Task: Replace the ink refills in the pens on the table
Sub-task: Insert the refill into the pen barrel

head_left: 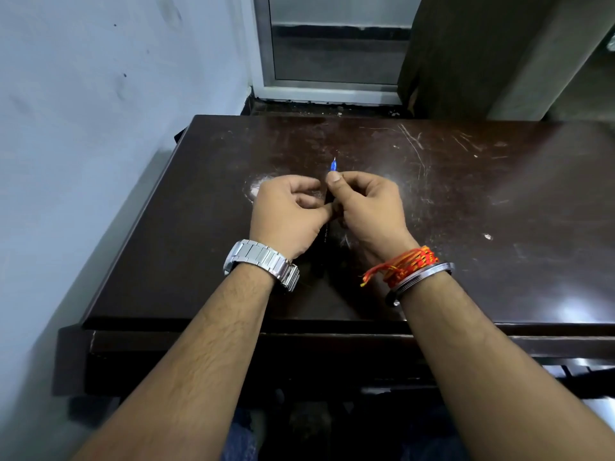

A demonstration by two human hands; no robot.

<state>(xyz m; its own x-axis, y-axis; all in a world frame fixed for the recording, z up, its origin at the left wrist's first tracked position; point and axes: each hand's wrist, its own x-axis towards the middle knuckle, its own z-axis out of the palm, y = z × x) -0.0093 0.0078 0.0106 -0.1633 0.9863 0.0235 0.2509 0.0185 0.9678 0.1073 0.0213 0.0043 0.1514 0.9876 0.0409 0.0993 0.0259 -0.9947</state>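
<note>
Both hands meet above the middle of the dark wooden table (466, 201). My right hand (366, 207) pinches an ink refill (333, 165) between thumb and fingers; only its blue tip with a fine metal point sticks up past the thumb. My left hand (289, 211), with a silver watch on the wrist, is curled with its fingertips against the right hand. A black pen barrel (324, 241) runs down between the two wrists toward me; the fingers hide which hand holds it.
A pale wall runs close along the table's left side. Behind the table's far edge stands a metal-framed glass door (332, 54) and a dark cupboard side (466, 54). The tabletop is scratched and glossy.
</note>
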